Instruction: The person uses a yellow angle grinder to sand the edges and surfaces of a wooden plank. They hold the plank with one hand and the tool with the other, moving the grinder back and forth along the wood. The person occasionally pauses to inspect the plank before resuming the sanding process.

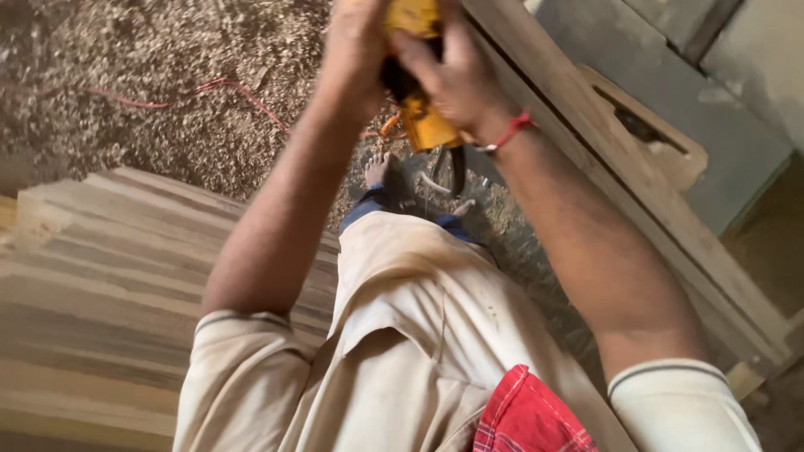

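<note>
A floor thick with wood shavings [167, 75] is seen, with stacked boards [100, 276] at eight o'clock. The left hand [356, 50] is clamped round a yellow tool [419, 100] at twelve o'clock; the right hand [452, 79], fingers curled, is closed on the tool's body. A red cord [209, 88] is trailed at ten o'clock. The tool appears to be readied in the air; a firm two-handed grip is judged needed next.

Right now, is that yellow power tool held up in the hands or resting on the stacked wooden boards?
Held up: both the left hand and right hand clasp the yellow power tool, away from the stacked wooden boards.
</note>
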